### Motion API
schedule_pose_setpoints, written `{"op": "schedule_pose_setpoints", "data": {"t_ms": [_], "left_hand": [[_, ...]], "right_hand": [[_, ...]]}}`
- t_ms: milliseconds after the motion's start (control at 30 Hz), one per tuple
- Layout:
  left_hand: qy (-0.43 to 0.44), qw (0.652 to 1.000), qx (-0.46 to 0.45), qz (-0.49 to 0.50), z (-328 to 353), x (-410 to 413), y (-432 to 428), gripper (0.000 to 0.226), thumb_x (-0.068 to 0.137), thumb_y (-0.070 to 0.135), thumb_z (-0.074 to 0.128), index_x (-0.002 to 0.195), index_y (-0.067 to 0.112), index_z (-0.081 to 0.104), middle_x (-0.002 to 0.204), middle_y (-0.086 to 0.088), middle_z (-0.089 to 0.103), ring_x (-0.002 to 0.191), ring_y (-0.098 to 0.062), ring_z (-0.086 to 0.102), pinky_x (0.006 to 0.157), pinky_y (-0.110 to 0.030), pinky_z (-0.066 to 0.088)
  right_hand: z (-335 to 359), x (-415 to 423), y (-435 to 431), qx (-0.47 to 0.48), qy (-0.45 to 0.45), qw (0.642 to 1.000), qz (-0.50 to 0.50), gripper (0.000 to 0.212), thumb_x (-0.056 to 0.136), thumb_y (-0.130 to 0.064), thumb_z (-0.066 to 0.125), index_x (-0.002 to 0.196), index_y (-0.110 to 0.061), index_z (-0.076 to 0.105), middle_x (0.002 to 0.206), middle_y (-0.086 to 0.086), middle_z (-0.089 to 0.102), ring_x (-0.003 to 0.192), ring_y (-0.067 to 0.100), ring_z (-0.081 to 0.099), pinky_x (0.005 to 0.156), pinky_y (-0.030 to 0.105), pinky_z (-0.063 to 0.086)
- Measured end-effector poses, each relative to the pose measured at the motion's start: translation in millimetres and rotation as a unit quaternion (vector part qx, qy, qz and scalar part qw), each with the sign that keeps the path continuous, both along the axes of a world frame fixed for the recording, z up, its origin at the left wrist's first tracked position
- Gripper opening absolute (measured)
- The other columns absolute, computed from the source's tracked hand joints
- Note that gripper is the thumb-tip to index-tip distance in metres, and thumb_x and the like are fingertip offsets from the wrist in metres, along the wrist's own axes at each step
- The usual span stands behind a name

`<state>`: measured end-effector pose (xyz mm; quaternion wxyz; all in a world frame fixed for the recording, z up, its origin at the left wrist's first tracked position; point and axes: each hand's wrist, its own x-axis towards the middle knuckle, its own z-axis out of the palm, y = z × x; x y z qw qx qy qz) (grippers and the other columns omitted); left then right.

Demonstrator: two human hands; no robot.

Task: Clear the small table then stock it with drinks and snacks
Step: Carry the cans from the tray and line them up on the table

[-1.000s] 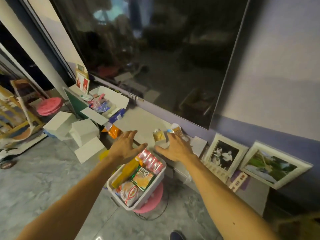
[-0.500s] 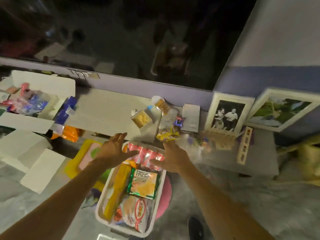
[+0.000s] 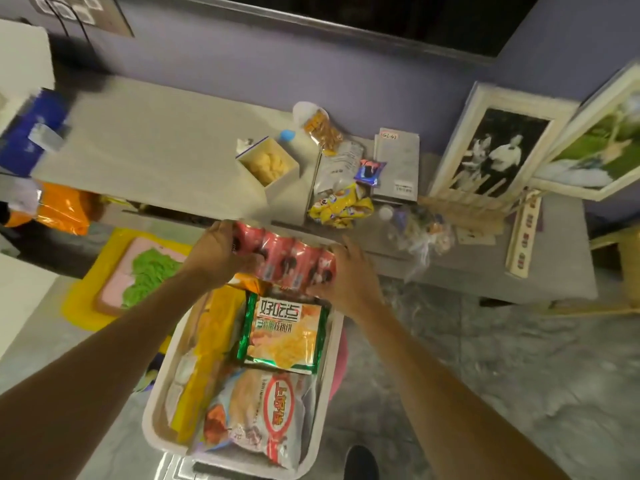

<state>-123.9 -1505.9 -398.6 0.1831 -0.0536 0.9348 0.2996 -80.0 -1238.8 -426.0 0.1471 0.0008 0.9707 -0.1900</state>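
Observation:
A shrink-wrapped pack of red drink cans point(image 3: 287, 259) lies across the far end of a white basket point(image 3: 157, 400). My left hand point(image 3: 216, 251) grips its left end and my right hand point(image 3: 346, 275) grips its right end. Below it in the basket lie a green-edged biscuit packet point(image 3: 282, 336), a long yellow packet point(image 3: 207, 358) and a clear bag of buns with a red label point(image 3: 256, 415). The grey table point(image 3: 156, 150) runs just beyond the basket, with an open snack box point(image 3: 268, 166) and a yellow sweets bag point(image 3: 341, 204) on it.
Two framed photos point(image 3: 498, 150) lean on the wall at the right, with a grey booklet point(image 3: 396, 164) and a clear plastic bag point(image 3: 420, 235) near them. A yellow tray with a pink and green mat point(image 3: 128, 275) lies on the floor at the left. A pink stool point(image 3: 341, 358) sits under the basket.
Both hands came back from the table to the basket and closed on the two ends of the can pack. The camera tilted down over the basket.

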Motion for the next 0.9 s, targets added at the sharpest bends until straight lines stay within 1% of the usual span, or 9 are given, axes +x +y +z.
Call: {"op": "schedule_pose_setpoints", "data": {"t_ms": [133, 200, 300, 400, 533, 667, 700, 800, 900], "left_hand": [[-0.006, 0.999, 0.037, 0.036, 3.3, 10.4, 3.2, 0.070, 0.071, 0.028, 0.096, 0.124, 0.016, 0.052, 0.097, 0.006, 0.066, 0.090, -0.021, 0.063, 0.071, -0.035, 0.046], [0.003, 0.999, 0.039, 0.037, 6.4, 17.8, 1.4, 0.073, 0.070, 0.027, 0.097, 0.126, 0.017, 0.050, 0.094, 0.007, 0.066, 0.088, -0.022, 0.065, 0.069, -0.037, 0.047], [0.017, 0.999, 0.034, 0.036, 18.1, 25.6, -1.7, 0.073, 0.072, 0.030, 0.095, 0.129, 0.018, 0.051, 0.097, 0.005, 0.069, 0.089, -0.024, 0.067, 0.075, -0.041, 0.054], [0.031, 0.998, 0.036, 0.039, 43.9, 27.9, -2.7, 0.072, 0.072, 0.030, 0.095, 0.129, 0.017, 0.052, 0.100, 0.004, 0.068, 0.091, -0.025, 0.067, 0.075, -0.039, 0.051], [0.051, 0.996, 0.053, 0.041, 110.5, 19.0, 8.3, 0.079, 0.070, 0.036, 0.097, 0.132, 0.016, 0.052, 0.106, 0.002, 0.069, 0.095, -0.023, 0.066, 0.079, -0.041, 0.052], [0.086, 0.993, 0.084, 0.017, 203.7, 3.1, 36.7, 0.086, 0.062, 0.050, 0.099, 0.130, 0.024, 0.053, 0.106, 0.005, 0.072, 0.093, -0.024, 0.071, 0.082, -0.049, 0.060], [0.098, 0.991, 0.092, 0.003, 229.4, -0.3, 47.5, 0.087, 0.062, 0.050, 0.099, 0.131, 0.025, 0.053, 0.107, 0.006, 0.072, 0.094, -0.022, 0.071, 0.085, -0.049, 0.060], [0.133, 0.982, 0.125, -0.049, 312.5, -1.5, 92.0, 0.085, 0.070, 0.038, 0.096, 0.141, 0.027, 0.050, 0.118, 0.006, 0.070, 0.103, -0.018, 0.067, 0.095, -0.044, 0.058], [0.166, 0.967, 0.162, -0.108, 390.7, 7.0, 145.1, 0.094, 0.075, 0.031, 0.093, 0.153, 0.030, 0.042, 0.126, 0.009, 0.064, 0.113, -0.015, 0.062, 0.099, -0.041, 0.053]], "right_hand": [[2.4, 22.9, -11.3, 0.008, 0.044, 0.997, -0.059, 0.088, 0.079, -0.056, 0.085, 0.152, -0.026, 0.046, 0.161, 0.003, 0.042, 0.154, 0.029, 0.032, 0.124, 0.052, 0.026], [3.2, 33.5, -15.2, 0.000, 0.050, 0.996, -0.072, 0.083, 0.084, -0.051, 0.082, 0.153, -0.023, 0.046, 0.157, 0.002, 0.049, 0.150, 0.027, 0.036, 0.121, 0.050, 0.027], [9.9, 40.0, -17.8, -0.026, 0.041, 0.995, -0.090, 0.078, 0.084, -0.049, 0.082, 0.150, -0.024, 0.048, 0.146, 0.001, 0.056, 0.136, 0.026, 0.049, 0.110, 0.048, 0.036], [37.6, 38.0, -12.9, -0.108, 0.036, 0.989, -0.092, 0.076, 0.084, -0.038, 0.084, 0.150, -0.020, 0.051, 0.144, 0.004, 0.053, 0.132, 0.027, 0.053, 0.111, 0.049, 0.043], [114.9, 27.6, 8.5, -0.203, 0.054, 0.973, -0.093, 0.084, 0.083, -0.027, 0.089, 0.156, -0.016, 0.049, 0.149, 0.004, 0.047, 0.133, 0.017, 0.050, 0.116, 0.033, 0.041], [212.4, 22.3, 44.3, -0.214, 0.088, 0.967, -0.104, 0.082, 0.085, -0.027, 0.088, 0.156, -0.016, 0.049, 0.151, 0.004, 0.044, 0.136, 0.019, 0.047, 0.119, 0.030, 0.037], [241.2, 24.1, 55.5, -0.206, 0.097, 0.968, -0.110, 0.081, 0.086, -0.028, 0.087, 0.156, -0.015, 0.048, 0.152, 0.004, 0.043, 0.136, 0.020, 0.047, 0.118, 0.028, 0.035], [325.9, 35.5, 92.3, -0.190, 0.131, 0.963, -0.136, 0.076, 0.091, -0.030, 0.083, 0.156, -0.015, 0.047, 0.158, 0.003, 0.040, 0.138, 0.022, 0.048, 0.120, 0.033, 0.037], [407.2, 54.8, 138.7, -0.184, 0.165, 0.955, -0.163, 0.077, 0.090, -0.023, 0.084, 0.157, -0.014, 0.047, 0.160, 0.003, 0.039, 0.140, 0.021, 0.047, 0.117, 0.030, 0.033]]}}
